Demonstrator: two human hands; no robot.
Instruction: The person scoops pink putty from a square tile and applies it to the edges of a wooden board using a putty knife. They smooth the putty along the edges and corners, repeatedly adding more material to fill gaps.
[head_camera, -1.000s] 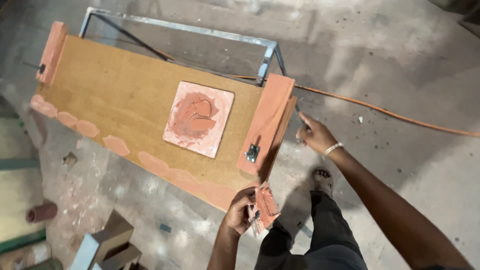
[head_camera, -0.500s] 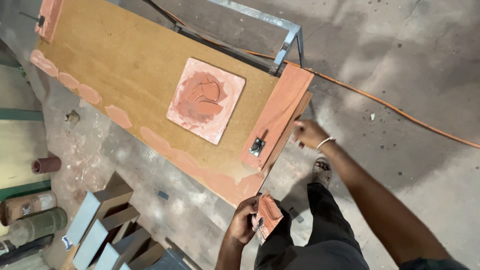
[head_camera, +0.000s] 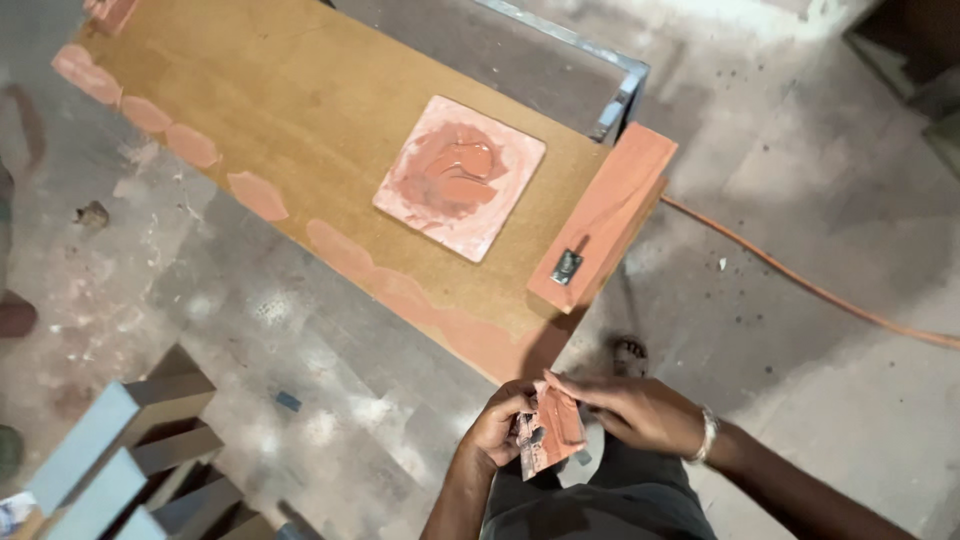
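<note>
Both sets of fingers are closed on one small thing: the left hand (head_camera: 497, 428) grips a flat scraper blade (head_camera: 550, 437) smeared with reddish-brown putty, thumb on top and fingers curled underneath, while the right hand (head_camera: 632, 410) pinches along its upper edge, a metal bangle (head_camera: 707, 434) on that wrist. The blade sits between the two hands, held in the air just off the near corner of the long wooden panel (head_camera: 300, 110), not touching it.

On the panel, a little way in from that corner, lies a square tile (head_camera: 460, 176) carrying a mound of the same putty. Along the panel's near edge runs a row of putty patches (head_camera: 258, 195), thickening into a continuous band toward the corner. A putty-coloured end block (head_camera: 605, 225) with a small metal latch (head_camera: 566, 266) caps the end closest to the hands. Beyond the panel's far side a metal frame (head_camera: 617, 95) shows, and an orange cable (head_camera: 800, 285) trails across the floor past the end block. Grey open boxes (head_camera: 130, 450) stand on the floor well out from the near edge.

My reading is that filling the edge is under way and the blade is being cleaned or readied between strokes. Going on would call for loading it from the tile and drawing it flat and even along the edge.
</note>
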